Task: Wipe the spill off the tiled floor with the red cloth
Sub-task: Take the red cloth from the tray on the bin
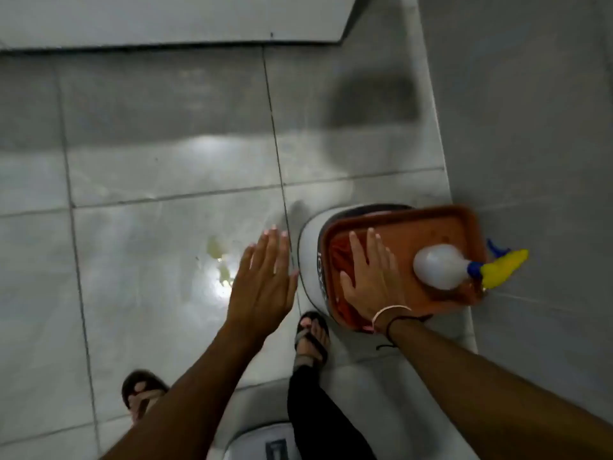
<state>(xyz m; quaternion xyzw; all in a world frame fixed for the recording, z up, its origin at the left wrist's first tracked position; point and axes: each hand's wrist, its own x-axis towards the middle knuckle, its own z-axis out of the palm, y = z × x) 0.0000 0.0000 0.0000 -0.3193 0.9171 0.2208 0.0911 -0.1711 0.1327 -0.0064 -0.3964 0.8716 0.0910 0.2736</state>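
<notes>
A small yellowish spill (219,264) lies on the grey tiled floor (149,260), just left of my left hand. My left hand (265,277) hovers flat and open above the floor, holding nothing. The red cloth (341,260) lies in the left end of an orange-brown tray (441,224). My right hand (373,277) rests flat on the cloth with fingers spread, not gripping it. The cloth is mostly hidden under that hand.
A white spray bottle (442,265) with a yellow and blue trigger head lies in the tray. The tray sits on a round white and dark appliance (310,257) against the right wall. My two sandalled feet (311,336) stand below the hands.
</notes>
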